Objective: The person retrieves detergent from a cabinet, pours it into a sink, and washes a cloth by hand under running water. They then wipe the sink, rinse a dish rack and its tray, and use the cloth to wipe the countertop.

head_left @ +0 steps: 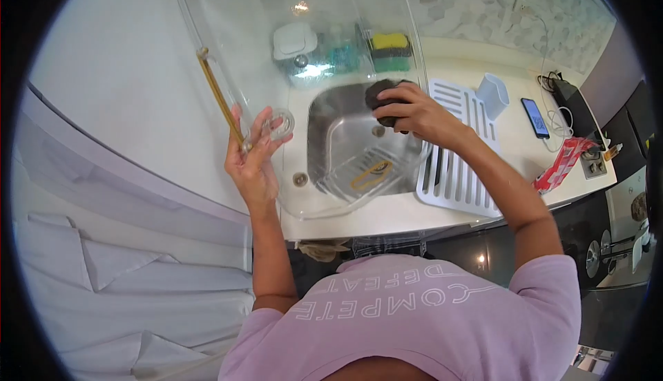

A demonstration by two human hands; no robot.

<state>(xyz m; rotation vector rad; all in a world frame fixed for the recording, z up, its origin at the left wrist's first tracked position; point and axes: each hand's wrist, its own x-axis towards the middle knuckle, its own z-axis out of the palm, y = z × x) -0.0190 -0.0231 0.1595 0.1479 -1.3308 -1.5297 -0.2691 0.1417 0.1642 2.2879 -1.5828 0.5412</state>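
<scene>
A large clear plastic panel (324, 214) with rounded corners is held up over the sink, and things behind it show through. My left hand (254, 167) grips its left side beside a gold bar handle (219, 98), with the fingers around a clear round fitting (280, 125). In my right hand (425, 115) is a dark, crumpled scrubber (382, 98), against or just over the panel near its right edge; exact contact is hard to tell.
Below lies the steel sink (321, 115). Behind it stand a white-lidded container (295, 41) and yellow sponge (389, 41) in a holder. To the right are a slatted drying rack (456, 167), pale cup (492, 96), phone (534, 118) with cable, and red packet (565, 165).
</scene>
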